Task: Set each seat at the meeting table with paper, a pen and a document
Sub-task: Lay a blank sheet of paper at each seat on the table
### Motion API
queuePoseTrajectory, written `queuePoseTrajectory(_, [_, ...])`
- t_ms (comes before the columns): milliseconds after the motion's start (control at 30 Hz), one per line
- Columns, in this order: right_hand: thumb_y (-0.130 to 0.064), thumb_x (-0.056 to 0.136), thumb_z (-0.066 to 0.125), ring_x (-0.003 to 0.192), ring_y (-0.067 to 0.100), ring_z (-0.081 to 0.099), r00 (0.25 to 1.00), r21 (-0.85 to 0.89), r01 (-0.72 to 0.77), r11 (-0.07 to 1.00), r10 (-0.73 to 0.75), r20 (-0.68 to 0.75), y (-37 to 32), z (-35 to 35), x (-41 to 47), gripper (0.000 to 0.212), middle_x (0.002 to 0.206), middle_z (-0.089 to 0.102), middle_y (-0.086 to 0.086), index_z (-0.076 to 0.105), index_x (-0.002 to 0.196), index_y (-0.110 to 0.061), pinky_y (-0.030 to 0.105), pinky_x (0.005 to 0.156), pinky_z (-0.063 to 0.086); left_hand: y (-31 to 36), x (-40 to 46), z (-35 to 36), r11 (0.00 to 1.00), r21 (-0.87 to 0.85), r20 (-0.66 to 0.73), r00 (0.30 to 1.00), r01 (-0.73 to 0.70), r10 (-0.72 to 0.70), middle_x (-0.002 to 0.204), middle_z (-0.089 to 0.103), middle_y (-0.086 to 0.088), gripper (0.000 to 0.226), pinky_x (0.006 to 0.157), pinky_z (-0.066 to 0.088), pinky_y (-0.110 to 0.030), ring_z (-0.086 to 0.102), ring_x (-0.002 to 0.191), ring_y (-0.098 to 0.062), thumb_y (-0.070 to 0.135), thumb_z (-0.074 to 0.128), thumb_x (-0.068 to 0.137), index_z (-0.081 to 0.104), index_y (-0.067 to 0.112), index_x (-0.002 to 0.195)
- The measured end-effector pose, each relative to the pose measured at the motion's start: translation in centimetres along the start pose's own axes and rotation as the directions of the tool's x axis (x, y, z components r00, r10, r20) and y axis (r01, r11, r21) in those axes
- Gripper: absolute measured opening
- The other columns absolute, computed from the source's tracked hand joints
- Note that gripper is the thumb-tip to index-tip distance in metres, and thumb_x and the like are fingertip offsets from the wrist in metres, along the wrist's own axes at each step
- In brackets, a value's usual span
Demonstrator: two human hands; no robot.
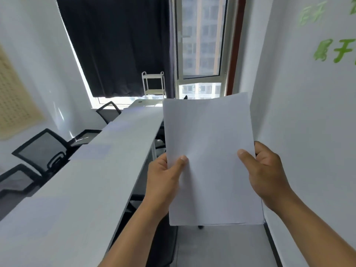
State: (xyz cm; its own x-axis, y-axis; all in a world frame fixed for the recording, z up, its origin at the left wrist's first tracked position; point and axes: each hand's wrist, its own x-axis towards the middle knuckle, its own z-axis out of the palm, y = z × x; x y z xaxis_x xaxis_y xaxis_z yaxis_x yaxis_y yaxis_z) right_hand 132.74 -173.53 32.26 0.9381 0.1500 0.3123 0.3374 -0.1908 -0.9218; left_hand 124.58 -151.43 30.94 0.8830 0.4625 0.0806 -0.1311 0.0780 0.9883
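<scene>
I hold a stack of blank white paper [210,151] upright in front of me, to the right of the long white meeting table [92,170]. My left hand [163,176] grips the stack's left edge, thumb on the front sheet. My right hand [265,172] grips the right edge the same way, fingers behind the sheets. The tabletop shows no paper, pen or document on it. No pen is in view.
Black mesh chairs [44,151] line the table's far left side. More chairs are tucked under the near side, mostly hidden by the paper. A white wall [308,132] stands close on my right. A white cart [154,83] stands by the window with a dark curtain.
</scene>
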Motion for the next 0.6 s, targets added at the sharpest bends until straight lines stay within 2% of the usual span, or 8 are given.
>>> queuePoseTrajectory(67, [-0.016, 0.112, 0.058, 0.063, -0.007, 0.063, 0.996, 0.049, 0.008, 0.999, -0.012, 0.088, 2.6, 1.1, 4.6, 0.022, 0.074, 0.07, -0.03, 0.07, 0.098, -0.029, 0.006, 0.06, 0.046, -1.5, 3.1, 0.9, 1.0, 0.028, -0.102, 0.995, 0.014, -0.011, 0.099, 0.085, 0.002, 0.011, 0.066, 0.06, -0.022, 0.08, 0.082, -0.014, 0.021, 0.072, 0.106, 0.08, 0.013, 0.108])
queuePoseTrajectory(100, [-0.017, 0.112, 0.058, 0.072, -0.007, 0.069, 0.993, 0.07, 0.002, 0.998, -0.01, 0.114, 3.1, 1.5, 5.9, 0.021, 0.082, 0.075, -0.03, 0.071, 0.102, -0.029, 0.009, 0.066, 0.05, -1.9, 4.0, 1.2, 0.999, 0.034, -0.124, 0.992, 0.018, -0.014, 0.099, 0.085, 0.002, 0.011, 0.065, 0.059, -0.021, 0.081, 0.082, -0.014, 0.021, 0.072, 0.106, 0.08, 0.014, 0.108])
queuePoseTrajectory(200, [-0.019, 0.112, 0.058, 0.098, 0.006, 0.079, 0.973, 0.117, -0.038, 0.992, 0.01, 0.228, 5.2, 3.0, 11.7, 0.02, 0.108, 0.082, -0.019, 0.075, 0.117, -0.028, 0.028, 0.081, 0.062, -3.2, 7.4, 2.5, 0.998, 0.032, -0.252, 0.967, 0.045, -0.036, 0.099, 0.086, 0.004, 0.01, 0.064, 0.059, -0.02, 0.081, 0.083, -0.013, 0.021, 0.071, 0.107, 0.08, 0.016, 0.108])
queuePoseTrajectory(300, [-0.019, 0.112, 0.058, 0.099, 0.014, 0.081, 0.927, 0.137, -0.091, 0.986, 0.033, 0.374, 7.2, 6.0, 17.2, 0.02, 0.11, 0.083, -0.011, 0.075, 0.119, -0.027, 0.041, 0.083, 0.064, -4.2, 10.2, 2.6, 0.998, 0.024, -0.375, 0.926, 0.058, -0.045, 0.102, 0.086, 0.004, 0.012, 0.067, 0.061, -0.021, 0.082, 0.088, -0.016, 0.022, 0.071, 0.107, 0.08, 0.016, 0.111])
queuePoseTrajectory(400, [-0.02, 0.111, 0.06, 0.098, 0.019, 0.081, 0.898, 0.149, -0.116, 0.982, 0.04, 0.438, 8.5, 9.2, 19.9, 0.017, 0.108, 0.084, -0.007, 0.076, 0.116, -0.026, 0.051, 0.087, 0.066, -4.4, 11.3, 1.6, 0.997, 0.012, -0.461, 0.885, 0.08, -0.065, 0.103, 0.086, 0.004, 0.011, 0.071, 0.063, -0.025, 0.083, 0.092, -0.018, 0.02, 0.07, 0.108, 0.08, 0.017, 0.112])
queuePoseTrajectory(600, [-0.021, 0.111, 0.06, 0.095, 0.02, 0.082, 0.776, 0.166, -0.151, 0.975, 0.013, 0.63, 8.4, 19.1, 21.0, 0.017, 0.105, 0.084, -0.004, 0.076, 0.112, -0.026, 0.054, 0.088, 0.066, -5.4, 12.0, -5.0, 0.996, 0.015, -0.654, 0.754, 0.088, -0.057, 0.103, 0.086, 0.003, 0.011, 0.079, 0.067, -0.034, 0.083, 0.093, -0.021, 0.02, 0.071, 0.107, 0.081, 0.018, 0.111])
